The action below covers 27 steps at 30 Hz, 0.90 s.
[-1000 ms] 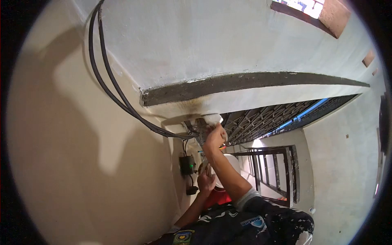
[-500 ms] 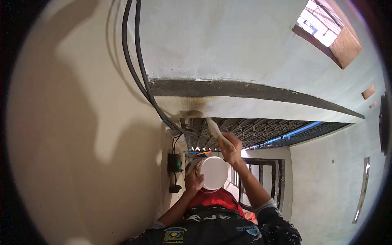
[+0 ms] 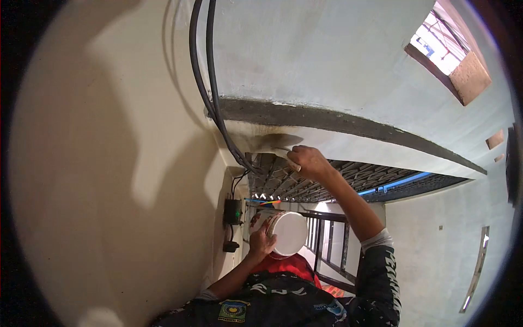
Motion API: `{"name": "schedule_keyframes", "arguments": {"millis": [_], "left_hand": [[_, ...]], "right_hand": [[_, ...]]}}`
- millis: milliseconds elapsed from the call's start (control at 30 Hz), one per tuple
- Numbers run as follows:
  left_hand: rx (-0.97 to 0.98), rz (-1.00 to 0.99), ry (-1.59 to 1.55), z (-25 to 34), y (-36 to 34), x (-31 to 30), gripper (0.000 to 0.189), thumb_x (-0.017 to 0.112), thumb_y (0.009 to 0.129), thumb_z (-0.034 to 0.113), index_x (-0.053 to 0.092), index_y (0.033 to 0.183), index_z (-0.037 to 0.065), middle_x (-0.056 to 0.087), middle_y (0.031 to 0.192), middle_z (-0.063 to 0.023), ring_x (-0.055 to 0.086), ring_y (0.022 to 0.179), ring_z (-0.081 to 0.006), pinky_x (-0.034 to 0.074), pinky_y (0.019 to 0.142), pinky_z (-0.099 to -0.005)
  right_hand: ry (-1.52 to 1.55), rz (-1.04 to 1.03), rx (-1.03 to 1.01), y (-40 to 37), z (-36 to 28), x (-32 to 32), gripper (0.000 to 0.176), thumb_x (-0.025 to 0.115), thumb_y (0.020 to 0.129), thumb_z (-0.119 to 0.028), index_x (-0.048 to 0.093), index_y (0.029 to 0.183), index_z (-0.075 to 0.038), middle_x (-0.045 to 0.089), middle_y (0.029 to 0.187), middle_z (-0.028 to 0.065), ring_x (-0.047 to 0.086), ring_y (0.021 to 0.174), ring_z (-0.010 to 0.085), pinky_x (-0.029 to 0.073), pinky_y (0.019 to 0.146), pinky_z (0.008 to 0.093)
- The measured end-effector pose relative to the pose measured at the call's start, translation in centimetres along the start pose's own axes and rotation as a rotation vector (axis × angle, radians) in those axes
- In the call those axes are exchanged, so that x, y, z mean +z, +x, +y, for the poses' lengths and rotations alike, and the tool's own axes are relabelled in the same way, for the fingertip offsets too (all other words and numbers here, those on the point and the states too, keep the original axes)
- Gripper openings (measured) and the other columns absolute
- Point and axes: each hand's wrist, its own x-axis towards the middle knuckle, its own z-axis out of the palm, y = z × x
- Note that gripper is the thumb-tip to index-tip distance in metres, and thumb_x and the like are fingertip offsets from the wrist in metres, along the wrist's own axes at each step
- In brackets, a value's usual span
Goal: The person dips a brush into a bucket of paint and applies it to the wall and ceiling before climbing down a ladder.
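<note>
My left hand (image 3: 262,243) is closed on the side of a paint bucket (image 3: 267,218), held tilted in front of my chest. White paint (image 3: 290,234) shows through its round mouth. Up and to the right, my right hand (image 3: 310,162) is wrapped around a paintbrush (image 3: 285,156) coated in white. The brush tip meets the lower part of a white wall band (image 3: 338,140), by a brownish stained patch (image 3: 256,139). Much of the brush handle is hidden by my fingers.
Two black cables (image 3: 211,71) run down the corner by the cream wall (image 3: 98,180). A black box with a green light (image 3: 233,212) is fixed lower down. Dark metal latticework (image 3: 348,173) lies beneath the band, with a barred frame (image 3: 330,240) on the right.
My right hand has moved up with the paintbrush, bringing its tip to the wall band's stained area. My left hand still holds the bucket, slightly shifted. The camera view has turned a little.
</note>
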Motion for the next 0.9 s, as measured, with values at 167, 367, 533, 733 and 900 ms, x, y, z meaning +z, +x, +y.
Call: {"name": "schedule_keyframes", "arguments": {"millis": [167, 367, 533, 733, 900], "left_hand": [[0.17, 0.142, -0.037, -1.9, 0.5, 1.1, 0.07, 0.069, 0.076, 0.028, 0.045, 0.14, 0.013, 0.068, 0.082, -0.0238, 0.067, 0.076, -0.044, 0.055, 0.071, -0.0523], [0.105, 0.076, -0.014, -1.9, 0.6, 1.3, 0.071, 0.069, 0.075, 0.026, 0.045, 0.14, 0.013, 0.068, 0.083, -0.0245, 0.066, 0.078, -0.0442, 0.054, 0.071, -0.0528], [0.114, 0.034, -0.125, 0.0, 0.2, -0.6, 0.07, 0.067, 0.072, 0.016, 0.05, 0.14, 0.024, 0.049, 0.14, -0.0218, 0.046, 0.131, -0.0402, 0.046, 0.101, -0.0506], [0.121, 0.071, -0.104, -0.6, -0.1, -0.3, 0.067, 0.068, 0.074, 0.017, 0.051, 0.138, 0.017, 0.053, 0.134, -0.0243, 0.05, 0.126, -0.0427, 0.045, 0.102, -0.051], [0.093, 0.112, 0.06, -3.1, 0.7, 1.7, 0.062, 0.071, 0.074, 0.031, 0.054, 0.13, 0.009, 0.068, 0.085, -0.0254, 0.066, 0.081, -0.0446, 0.053, 0.074, -0.0534]], "right_hand": [[0.014, 0.107, -0.038, -0.9, -1.1, -4.5, 0.019, 0.07, 0.075, -0.012, 0.058, 0.087, -0.003, 0.059, 0.082, 0.0131, 0.062, 0.08, 0.0335, 0.052, 0.069, 0.0441], [0.12, 0.013, -0.033, -1.6, -1.1, -3.8, 0.016, 0.069, 0.079, -0.012, 0.057, 0.088, -0.004, 0.058, 0.081, 0.0137, 0.062, 0.078, 0.0358, 0.052, 0.068, 0.0449], [0.065, 0.027, -0.032, -0.3, 0.9, 0.2, 0.025, 0.068, 0.071, -0.011, 0.062, 0.094, -0.003, 0.061, 0.087, 0.0149, 0.065, 0.086, 0.0344, 0.055, 0.073, 0.0431], [-0.026, 0.137, -0.117, -1.1, -1.4, -8.0, 0.014, 0.061, 0.084, -0.014, 0.057, 0.09, -0.001, 0.056, 0.082, 0.0133, 0.061, 0.079, 0.0323, 0.053, 0.067, 0.043], [-0.044, 0.201, -0.114, -2.5, -3.9, -10.1, 0.015, 0.061, 0.084, -0.014, 0.056, 0.09, -0.001, 0.055, 0.079, 0.0133, 0.061, 0.076, 0.0322, 0.053, 0.063, 0.042]]}}
